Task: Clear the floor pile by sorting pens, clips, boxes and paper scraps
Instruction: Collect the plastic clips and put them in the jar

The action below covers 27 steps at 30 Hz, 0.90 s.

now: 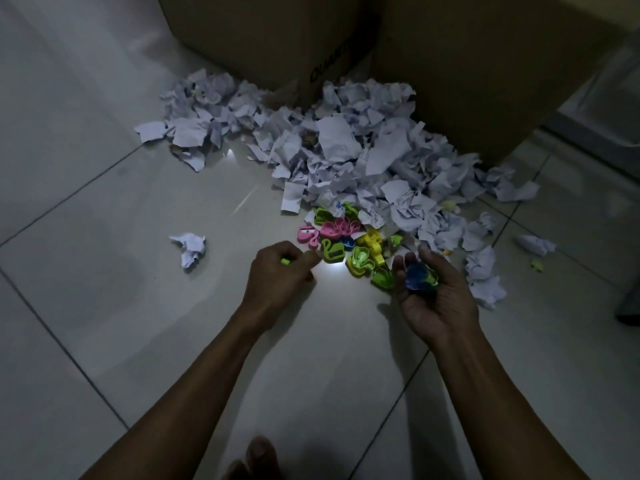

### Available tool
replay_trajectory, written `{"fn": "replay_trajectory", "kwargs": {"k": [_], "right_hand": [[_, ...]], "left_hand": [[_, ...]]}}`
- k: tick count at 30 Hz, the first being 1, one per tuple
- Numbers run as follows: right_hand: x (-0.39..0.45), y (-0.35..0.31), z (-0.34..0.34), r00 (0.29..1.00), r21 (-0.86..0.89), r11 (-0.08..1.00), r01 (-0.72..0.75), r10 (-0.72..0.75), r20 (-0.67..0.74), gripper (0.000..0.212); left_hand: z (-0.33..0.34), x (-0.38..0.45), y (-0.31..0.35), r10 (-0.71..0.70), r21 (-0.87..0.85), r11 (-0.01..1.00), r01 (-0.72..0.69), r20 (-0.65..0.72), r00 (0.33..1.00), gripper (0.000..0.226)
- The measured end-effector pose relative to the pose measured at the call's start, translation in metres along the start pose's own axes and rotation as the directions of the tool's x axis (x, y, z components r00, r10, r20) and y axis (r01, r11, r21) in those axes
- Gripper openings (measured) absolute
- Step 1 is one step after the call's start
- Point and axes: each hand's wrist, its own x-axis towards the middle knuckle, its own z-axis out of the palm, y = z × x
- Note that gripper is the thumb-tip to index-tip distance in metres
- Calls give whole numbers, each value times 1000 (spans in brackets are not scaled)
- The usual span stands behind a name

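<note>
A big pile of crumpled white paper scraps (pixel 346 147) lies on the tiled floor against the cardboard boxes. At its near edge sits a cluster of small coloured plastic pieces (pixel 343 242), pink, green, yellow and blue. My left hand (pixel 280 275) is curled just left of the cluster, fingers closed on a small green piece (pixel 286 261) that peeks out. My right hand (pixel 429 289) is palm up at the cluster's right end, cupping blue and green plastic pieces (pixel 419 276).
Two large cardboard boxes (pixel 346 36) stand behind the pile. A lone paper ball (pixel 189 247) lies to the left on the grey tiles (pixel 104 306). More loose scraps (pixel 535 244) lie at the right. My toes (pixel 258 455) show at the bottom edge.
</note>
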Motion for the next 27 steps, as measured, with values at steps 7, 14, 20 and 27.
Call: {"fn": "replay_trajectory", "kwargs": {"k": [7,14,20,27], "right_hand": [[9,2,8,976,-637,759,137,-215,-45,14],[20,28,39,779,-874,-286,393,-401,482,25],[48,46,60,764,-794,-528,302,-363,533,41],[55,46,66,779,-801,-524,289,-358,515,48]], "left_hand": [[-15,6,15,-294,-602,673,428,313,903,17],[-15,21,10,-429,-559,628,541,332,840,34],[-13,19,7,-385,-696,434,572,431,816,22],[-19,15,6,-412,-754,337,563,420,809,21]]}}
